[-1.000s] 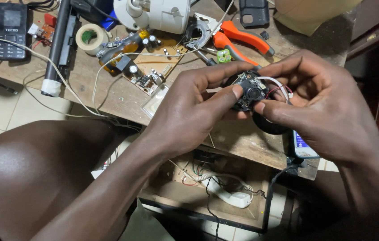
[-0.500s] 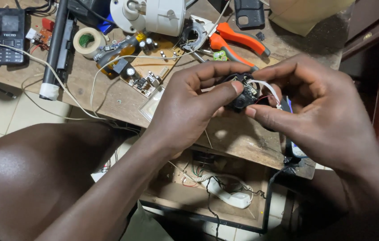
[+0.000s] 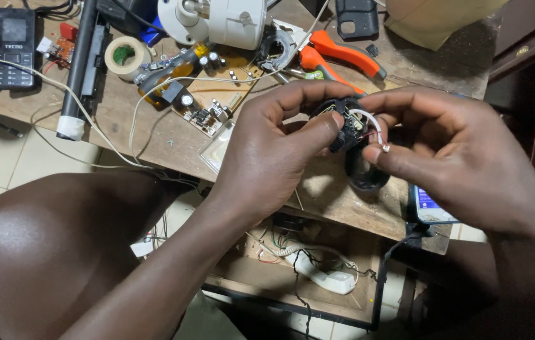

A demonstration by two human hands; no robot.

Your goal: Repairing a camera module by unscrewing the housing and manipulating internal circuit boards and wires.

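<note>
Two hands pinch one small black module (image 3: 345, 129) above counter (image 3: 154, 135): left hand (image 3: 274, 151) grips its body, right hand (image 3: 450, 151) holds its white wire (image 3: 371, 126). Module details mostly hidden by fingers.

An electronics repair bench: bare circuit board (image 3: 207, 94), tape roll (image 3: 124, 56), orange pliers (image 3: 337, 53) on worn wood

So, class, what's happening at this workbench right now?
A person holds a small black electronic part above a cluttered wooden table. The left hand grips the part, while the right hand pinches its thin white wire. Orange-handled pliers, a brown circuit board and a tape roll lie beyond.
</note>
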